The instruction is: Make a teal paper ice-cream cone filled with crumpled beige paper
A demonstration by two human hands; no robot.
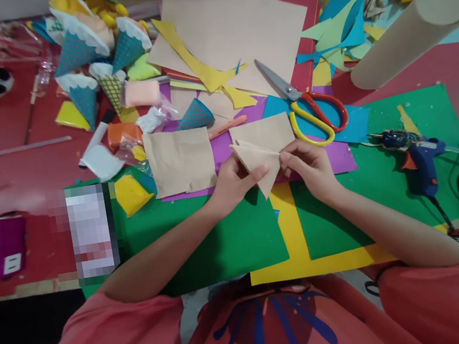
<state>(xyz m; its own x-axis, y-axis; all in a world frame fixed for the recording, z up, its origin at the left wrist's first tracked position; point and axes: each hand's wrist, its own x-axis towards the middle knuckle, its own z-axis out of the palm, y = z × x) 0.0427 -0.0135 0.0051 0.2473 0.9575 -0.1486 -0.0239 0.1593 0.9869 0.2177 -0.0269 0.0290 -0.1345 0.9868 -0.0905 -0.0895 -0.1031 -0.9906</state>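
Observation:
A folded piece of beige paper [258, 163] is between my hands, pointed at its lower end and layered along its upper left edge. My left hand [237, 178] grips its left side, thumb on top and fingers behind. At the right corner, my right hand [307, 166] pinches the paper between thumb and fingers. Just behind lies a beige paper piece with zigzag-cut edges [264, 131], and a similar beige square [182, 161] is to the left. An orange marker [227, 127] rests between them. Scissors with red and yellow handles [303, 99] lie open beyond my right hand.
A blue glue gun [421, 156] with a cord sits at right on a green sheet [391, 204]. Blue paper cones [81, 44] and small coloured packets crowd the back left. A beige paper roll [409, 41] stands back right. A blurred-out rectangle [92, 231] lies at left.

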